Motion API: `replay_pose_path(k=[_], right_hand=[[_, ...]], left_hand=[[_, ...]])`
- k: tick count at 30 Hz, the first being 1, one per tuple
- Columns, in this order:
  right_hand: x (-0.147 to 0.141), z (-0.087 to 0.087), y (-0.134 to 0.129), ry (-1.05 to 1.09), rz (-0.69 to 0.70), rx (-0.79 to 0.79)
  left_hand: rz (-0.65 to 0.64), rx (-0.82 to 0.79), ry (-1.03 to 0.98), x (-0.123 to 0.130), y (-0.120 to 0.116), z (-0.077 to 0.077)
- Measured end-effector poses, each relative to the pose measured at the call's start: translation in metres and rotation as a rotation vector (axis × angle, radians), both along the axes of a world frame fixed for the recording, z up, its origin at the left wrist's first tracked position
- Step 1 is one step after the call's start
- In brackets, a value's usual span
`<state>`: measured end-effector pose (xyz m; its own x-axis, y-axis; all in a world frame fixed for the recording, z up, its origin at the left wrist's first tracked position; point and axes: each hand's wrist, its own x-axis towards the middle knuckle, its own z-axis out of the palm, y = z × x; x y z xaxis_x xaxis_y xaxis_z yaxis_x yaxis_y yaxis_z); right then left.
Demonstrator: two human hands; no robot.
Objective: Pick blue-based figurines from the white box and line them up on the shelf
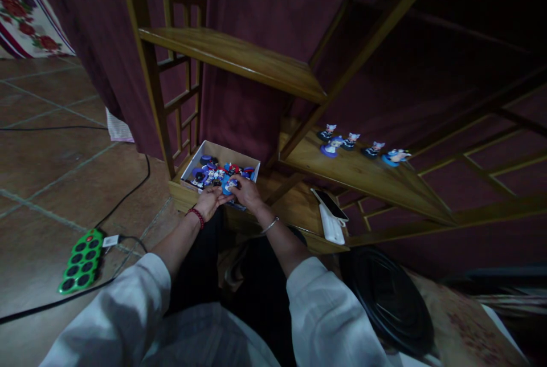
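Note:
A small figurine (231, 184) with blue-purple hair and a round blue base is held between my two hands, just above the near edge of an open cardboard box (252, 164). My right hand (248, 192) grips it from the right, fingers closed about its upper part. From the left, my left hand (209, 203) has its thumb and fingers at the blue base, palm turned partly up. Inside the box lies a jumble of several more figurines (209, 175) in blue, white, red and black. Their details are too small to make out.
Several figurines (331, 146) stand on a wooden shelf (363, 182) to the right. Below it are a phone (329, 206) and a white device (332, 227). A higher shelf board (235, 59) juts out above the box. A green power strip (83, 261) and black cables lie on the tiled floor.

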<state>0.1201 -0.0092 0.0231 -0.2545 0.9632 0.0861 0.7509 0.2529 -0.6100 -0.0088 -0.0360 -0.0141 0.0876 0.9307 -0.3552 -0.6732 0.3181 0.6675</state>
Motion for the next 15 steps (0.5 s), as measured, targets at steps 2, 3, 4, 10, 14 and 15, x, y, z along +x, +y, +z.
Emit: replay_pose_path(k=[2,3,4,10,14,15], right_hand=[[-0.0007,0.0033,-0.0006,-0.034,0.015,0.004],[-0.0008,0.0045,-0.0007,-0.046,0.023,0.006],[-0.0007,0.0054,-0.0008,-0.057,0.034,0.009],[0.0024,0.0050,-0.0001,-0.083,0.094,0.026],[0.0053,0.0035,0.0004,-0.098,0.114,0.027],[0.0061,0.0033,0.0003,-0.106,0.121,0.025]], left_hand=[[0.011,-0.007,-0.005,0.0000,-0.0005,0.0008],[0.012,-0.010,-0.009,0.0000,-0.0007,0.0012],[0.013,-0.012,-0.013,-0.0001,-0.0010,0.0015],[0.005,-0.031,-0.037,0.0012,-0.0015,0.0011],[-0.040,-0.024,-0.024,0.0041,-0.0014,0.0008],[-0.052,-0.019,-0.018,0.0049,-0.0014,0.0006]])
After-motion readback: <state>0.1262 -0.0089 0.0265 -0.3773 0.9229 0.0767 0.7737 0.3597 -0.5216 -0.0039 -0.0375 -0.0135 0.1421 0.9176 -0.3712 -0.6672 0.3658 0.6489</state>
